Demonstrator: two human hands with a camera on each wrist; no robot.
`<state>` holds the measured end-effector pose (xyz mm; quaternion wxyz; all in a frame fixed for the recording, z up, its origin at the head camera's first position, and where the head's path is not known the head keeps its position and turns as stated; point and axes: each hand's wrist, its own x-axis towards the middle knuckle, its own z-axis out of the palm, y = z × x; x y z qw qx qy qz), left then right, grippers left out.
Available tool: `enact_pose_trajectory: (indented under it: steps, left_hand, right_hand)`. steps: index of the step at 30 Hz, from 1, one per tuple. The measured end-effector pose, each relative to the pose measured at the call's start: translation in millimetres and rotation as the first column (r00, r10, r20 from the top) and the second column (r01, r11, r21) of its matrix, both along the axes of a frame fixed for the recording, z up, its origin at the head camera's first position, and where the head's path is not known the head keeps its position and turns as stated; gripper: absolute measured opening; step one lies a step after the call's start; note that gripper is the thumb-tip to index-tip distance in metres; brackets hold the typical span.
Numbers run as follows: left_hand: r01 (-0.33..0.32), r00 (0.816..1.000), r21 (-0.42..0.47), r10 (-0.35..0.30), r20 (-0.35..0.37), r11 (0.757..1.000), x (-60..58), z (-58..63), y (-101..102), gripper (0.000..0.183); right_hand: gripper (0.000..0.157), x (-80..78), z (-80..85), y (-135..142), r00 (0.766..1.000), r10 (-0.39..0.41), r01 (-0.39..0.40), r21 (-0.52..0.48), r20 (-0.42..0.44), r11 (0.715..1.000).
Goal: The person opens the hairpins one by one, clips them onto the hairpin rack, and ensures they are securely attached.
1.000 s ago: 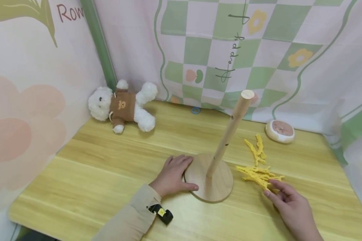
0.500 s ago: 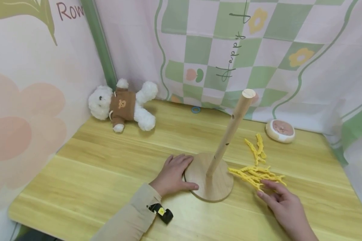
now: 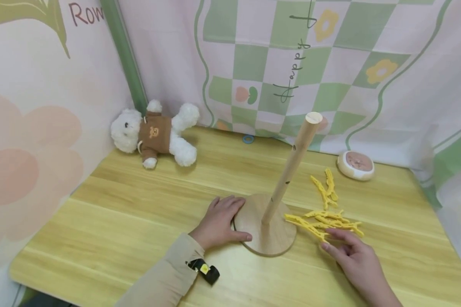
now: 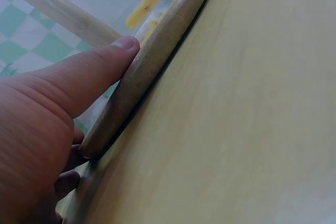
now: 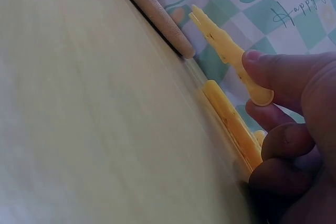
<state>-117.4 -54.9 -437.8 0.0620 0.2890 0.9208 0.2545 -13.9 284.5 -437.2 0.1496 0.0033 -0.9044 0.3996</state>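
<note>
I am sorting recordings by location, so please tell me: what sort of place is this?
Probably an indoor, cheerfully decorated nook: a wood-grain table stands before a checked, flower-printed curtain, and a white plush toy lies at its back left.

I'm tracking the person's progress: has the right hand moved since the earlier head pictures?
Yes. The right hand, pinching a yellow piece, has moved left, closer to the round wooden base.

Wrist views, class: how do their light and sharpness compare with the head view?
Head view: bright, table grain clear; left wrist view: dimmer, table grain smeared, dark shadow along the round base; right wrist view: also dim, grain blurred, dark shadow below the right hand.
</note>
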Motion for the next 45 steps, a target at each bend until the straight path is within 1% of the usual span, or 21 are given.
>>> enact_pose_trajectory:
  steps: [7,16,23,30,35,41,45]
  left_hand:
    - [0.005,1.000,0.006,-0.005,-0.011,1.000,-0.7,-0.2,0,0.102]
    - [0.010,1.000,0.010,-0.009,-0.015,1.000,-1.6,-2.2,0,0.102]
    - [0.006,1.000,0.009,-0.006,-0.005,1.000,-0.6,-0.7,0,0.102]
    - [0.001,1.000,0.008,-0.001,-0.004,1.000,-0.3,-0.1,0,0.102]
    - [0.000,1.000,0.004,0.000,0.003,1.000,0.4,1.3,0,0.102]
    - [-0.003,1.000,0.003,0.003,0.001,1.000,0.7,1.9,0,0.102]
    - [-0.002,1.000,-0.002,0.002,-0.003,1.000,0.2,1.1,0,0.102]
  right_hand:
    - [0.033,-1.9,0.9,-8,1.000,0.012,-0.012,0.003,-0.012,1.000]
    - [0.032,-2.6,2.3,-16,1.000,0.029,-0.029,0.003,0.006,1.000]
    - [0.032,-3.0,2.8,-16,0.999,0.034,-0.035,0.032,0.031,0.999]
    - [0.032,-4.9,2.9,-18,0.998,0.053,-0.055,0.053,0.028,0.997]
    - [0.032,-5.7,4.9,-21,0.998,0.051,-0.053,0.068,0.039,0.996]
    - [0.031,-6.5,6.9,-28,0.996,0.085,-0.087,0.054,0.031,0.995]
    - [0.031,-6.9,6.5,-30,0.996,0.091,-0.092,0.056,0.020,0.994]
